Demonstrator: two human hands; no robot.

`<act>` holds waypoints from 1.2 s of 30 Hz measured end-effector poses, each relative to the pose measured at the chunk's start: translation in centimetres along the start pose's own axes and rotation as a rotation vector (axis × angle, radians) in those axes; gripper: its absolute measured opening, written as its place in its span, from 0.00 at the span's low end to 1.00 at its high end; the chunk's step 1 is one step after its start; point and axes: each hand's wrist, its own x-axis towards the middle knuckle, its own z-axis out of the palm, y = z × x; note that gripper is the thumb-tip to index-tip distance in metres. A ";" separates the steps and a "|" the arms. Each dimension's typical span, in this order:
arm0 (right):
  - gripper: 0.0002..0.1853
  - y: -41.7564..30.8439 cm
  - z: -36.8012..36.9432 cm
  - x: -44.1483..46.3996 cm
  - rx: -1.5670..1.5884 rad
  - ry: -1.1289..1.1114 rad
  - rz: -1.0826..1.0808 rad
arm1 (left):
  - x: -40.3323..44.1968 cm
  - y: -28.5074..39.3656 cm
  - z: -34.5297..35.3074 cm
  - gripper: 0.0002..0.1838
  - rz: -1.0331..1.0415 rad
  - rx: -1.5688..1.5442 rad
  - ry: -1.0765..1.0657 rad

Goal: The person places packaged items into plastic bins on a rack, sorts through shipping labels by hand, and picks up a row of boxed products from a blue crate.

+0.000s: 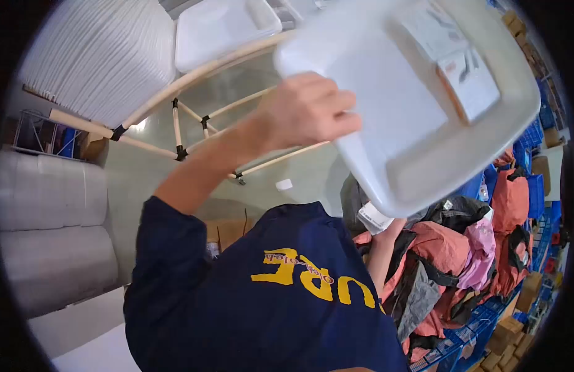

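My left hand (318, 106) is closed on the near left rim of a white plastic tray (417, 167), which is lifted and tilted at the upper right. Two small white boxes lie in the tray; the nearer box (468, 84) has an orange edge. Below the tray's lower corner, my right hand (389, 232) is partly hidden and holds a small white box (374, 217) with printed text on it.
Stacked white trays (101, 56) stand at the upper left, with another white tray (222, 31) beside them. A pipe frame (206, 65) crosses behind my left arm. Large wrapped rolls (51, 229) are at the left. Red, pink and grey bags (442, 245) over blue crates fill the right.
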 end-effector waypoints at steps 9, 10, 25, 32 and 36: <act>0.26 -5.4 -12.7 -2.1 -0.054 0.144 0.122 | -7.7 5.8 20.2 0.03 -0.145 -0.227 -0.269; 0.25 -5.2 -13.3 -1.9 -0.049 0.186 0.103 | -8.6 4.4 21.8 0.02 -0.194 -0.179 -0.326; 0.27 3.3 -9.4 2.4 -0.234 0.667 -0.054 | -9.0 -10.2 46.3 0.12 -0.592 -0.456 -0.918; 0.27 5.0 -3.3 3.7 -0.130 0.707 -0.012 | -10.4 -9.7 48.7 0.16 -0.663 -0.536 -1.180; 0.28 7.2 -5.1 4.1 -0.015 0.613 0.091 | -13.2 -7.1 47.4 0.20 -0.695 -0.574 -1.242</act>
